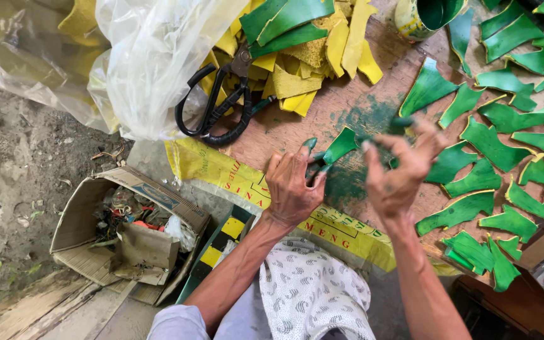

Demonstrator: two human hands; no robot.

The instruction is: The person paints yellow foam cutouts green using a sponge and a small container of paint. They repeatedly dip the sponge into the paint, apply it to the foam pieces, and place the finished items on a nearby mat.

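Right now we hold a green cutout (340,146) over the middle of the wooden board (322,107), just above a green paint stain (363,119). It is a flat, glossy green piece with a curved, pointed shape and a thin yellow edge. Our left hand (292,189) pinches its near end between thumb and fingers. Our right hand (401,173) hovers beside it with stained fingers spread, gripping nothing we can make out. More green pieces (492,148) lie to the right; black shears (215,104) rest on yellow scraps (297,66) farther away.
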